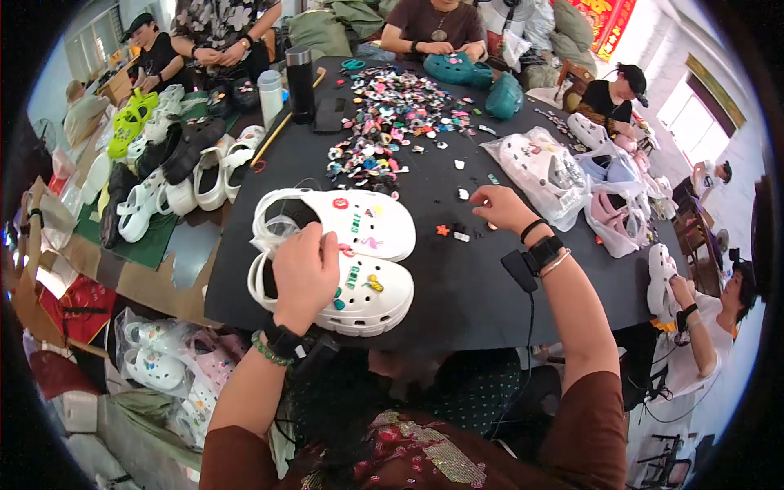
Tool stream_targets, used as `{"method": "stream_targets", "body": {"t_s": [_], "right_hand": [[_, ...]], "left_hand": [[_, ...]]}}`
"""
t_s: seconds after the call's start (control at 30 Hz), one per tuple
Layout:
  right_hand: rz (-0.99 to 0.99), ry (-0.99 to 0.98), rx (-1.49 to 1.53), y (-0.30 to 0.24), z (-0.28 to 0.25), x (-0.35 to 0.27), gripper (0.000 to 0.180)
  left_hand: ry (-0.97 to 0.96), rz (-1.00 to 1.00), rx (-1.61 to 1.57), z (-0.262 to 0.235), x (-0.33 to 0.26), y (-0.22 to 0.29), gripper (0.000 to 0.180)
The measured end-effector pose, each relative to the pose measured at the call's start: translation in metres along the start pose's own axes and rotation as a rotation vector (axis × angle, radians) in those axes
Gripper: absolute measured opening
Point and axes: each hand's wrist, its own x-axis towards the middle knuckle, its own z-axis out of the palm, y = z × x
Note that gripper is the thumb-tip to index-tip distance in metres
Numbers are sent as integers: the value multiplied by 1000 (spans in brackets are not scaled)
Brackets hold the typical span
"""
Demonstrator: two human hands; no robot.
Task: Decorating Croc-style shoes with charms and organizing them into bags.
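The left hand (304, 273) is resting on the nearer white foam clog (359, 296), fingers curled over its heel opening and gripping the rim. This clog is lying on the black table cover (457, 286) directly before the person, toe pointing right, its perforated upper carrying several small coloured charms, green and yellow among them. A second white foam clog (351, 220) is lying just beyond it, touching, bearing red, green and pink charms. The right hand (500, 206) is hovering over loose small charms (452, 232) on the cover, fingertips pinched together; whether they are grasping a piece cannot be told. A large heap of multicoloured charms (392, 122) is lying farther back.
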Motion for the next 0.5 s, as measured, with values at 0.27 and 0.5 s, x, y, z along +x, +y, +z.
{"method": "stream_targets", "body": {"t_s": [0.27,0.5], "right_hand": [[53,93,-126,40,4,23,19],[124,41,-81,17,13,61,27]], "left_hand": [[28,25,-45,2,-1,-4,27],[-7,24,2,0,2,1,21]]}}
